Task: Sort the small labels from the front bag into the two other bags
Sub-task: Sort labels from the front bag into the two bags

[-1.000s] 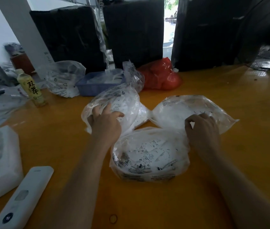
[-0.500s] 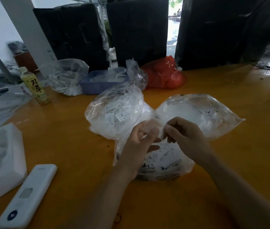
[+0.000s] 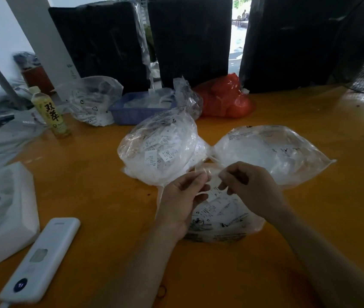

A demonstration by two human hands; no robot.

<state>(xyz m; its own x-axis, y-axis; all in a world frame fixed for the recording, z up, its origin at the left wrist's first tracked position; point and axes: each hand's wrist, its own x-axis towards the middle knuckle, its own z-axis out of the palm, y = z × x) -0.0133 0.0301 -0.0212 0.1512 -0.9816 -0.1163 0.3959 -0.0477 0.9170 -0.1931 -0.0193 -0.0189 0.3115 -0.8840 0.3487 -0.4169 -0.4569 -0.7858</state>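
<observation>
- Three clear plastic bags of small white labels are seen on the orange table [image 3: 310, 218]: the front bag [image 3: 227, 221], a left bag [image 3: 161, 150], a right bag [image 3: 272, 152].
- The front bag's mouth is pinched by the left hand [image 3: 183, 196] and right hand [image 3: 250, 185].

hands [image 3: 216, 192] left rear bags | met at front bag [image 3: 225, 218] mouth

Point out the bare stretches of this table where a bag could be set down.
Bare table lies right of the front bag and below the right bag. Another patch lies between the white remote, the bottle and the left bag. It is crowded behind, round the blue tray and red bag.
</observation>
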